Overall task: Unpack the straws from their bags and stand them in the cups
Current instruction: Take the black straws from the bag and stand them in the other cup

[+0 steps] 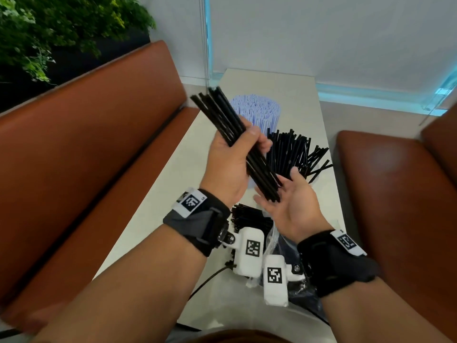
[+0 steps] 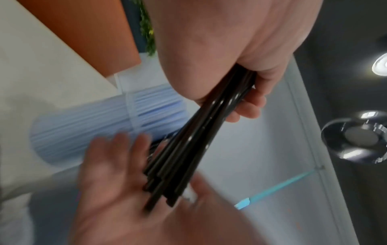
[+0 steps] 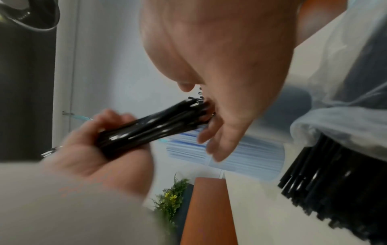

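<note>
My left hand (image 1: 230, 157) grips a bundle of black straws (image 1: 223, 120) around its middle, tilted up to the far left above the table. The bundle's lower ends (image 2: 165, 187) rest against the flat palm of my right hand (image 1: 286, 199), whose fingers are straight. Behind the hands a cup holds pale lilac straws (image 1: 257, 110), and beside it on the right another cup is packed with black straws (image 1: 291, 152). A clear plastic bag (image 1: 279, 246) with more black straws (image 1: 247, 216) lies on the table under my wrists.
The narrow pale table (image 1: 319, 115) runs away from me between two brown leather benches (image 1: 74, 154), the other bench (image 1: 395, 184) on the right. A green plant (image 1: 49, 28) stands at the far left. A frosted glass wall (image 1: 321, 35) closes the far end.
</note>
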### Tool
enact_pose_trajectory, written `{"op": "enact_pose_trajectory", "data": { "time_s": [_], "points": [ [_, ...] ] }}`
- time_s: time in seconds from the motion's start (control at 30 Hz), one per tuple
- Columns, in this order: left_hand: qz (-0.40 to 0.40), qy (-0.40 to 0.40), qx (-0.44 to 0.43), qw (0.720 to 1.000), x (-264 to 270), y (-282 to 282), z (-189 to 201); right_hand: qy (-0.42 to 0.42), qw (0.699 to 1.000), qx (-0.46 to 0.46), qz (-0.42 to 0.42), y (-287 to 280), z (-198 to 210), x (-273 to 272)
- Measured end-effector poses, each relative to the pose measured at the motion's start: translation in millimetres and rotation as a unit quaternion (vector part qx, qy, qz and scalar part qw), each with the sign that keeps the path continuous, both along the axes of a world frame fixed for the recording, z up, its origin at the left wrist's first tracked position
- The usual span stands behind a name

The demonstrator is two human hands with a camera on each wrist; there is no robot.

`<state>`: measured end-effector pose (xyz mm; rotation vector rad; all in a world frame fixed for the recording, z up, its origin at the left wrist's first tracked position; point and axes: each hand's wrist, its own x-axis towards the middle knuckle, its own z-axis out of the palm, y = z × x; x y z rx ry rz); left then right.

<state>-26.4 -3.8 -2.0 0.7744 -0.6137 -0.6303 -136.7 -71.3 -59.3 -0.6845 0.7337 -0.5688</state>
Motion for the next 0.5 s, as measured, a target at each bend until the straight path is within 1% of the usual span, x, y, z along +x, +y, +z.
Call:
{"op": "enact_pose_trajectory", "data": {
  "time_s": [0.07, 0.17, 0.23, 0.3, 0.37, 0.4, 0.43, 0.47, 0.5],
  "points": [
    [-0.018, -0.005, 0.032, 0.999, -7.8, -4.3, -4.4, -0.029, 0.999, 0.014, 0.034, 4.4, 3.2, 1.3],
    [-0.02, 0.017, 0.028, 0.999, -2.9, -7.9, -1.7, -0.042, 0.999, 0.031, 0.01, 0.4, 5.4, -1.8],
    [-0.024, 0.024, 0.027, 0.999, -0.6, -8.5, 1.4, -0.047, 0.998, 0.02, 0.022, -3.0, 5.7, -4.2],
    [-0.036, 0.005, 0.051, 0.998, -2.0, -8.1, 0.9, -0.031, 0.997, -0.013, 0.064, -1.4, 8.4, -4.4],
    [-0.043, -0.002, 0.061, 0.997, -1.1, -7.7, -0.8, -0.005, 0.995, -0.061, 0.084, 0.5, 11.9, -5.8],
    [-0.042, 0.004, 0.059, 0.997, 0.7, -7.6, -0.8, 0.0, 0.992, -0.097, 0.082, 0.0, 13.4, -7.1],
    [-0.04, 0.011, 0.056, 0.998, 2.3, -7.7, -0.4, 0.007, 0.984, -0.155, 0.083, -1.5, 15.3, -8.6],
    [-0.038, 0.016, 0.056, 0.998, 2.9, -7.8, -0.1, 0.027, 0.966, -0.239, 0.096, -2.7, 17.1, -10.1],
    [-0.038, 0.016, 0.061, 0.997, 1.3, -8.1, -0.4, 0.062, 0.932, -0.334, 0.128, -3.0, 18.6, -11.3]
  ]
}}
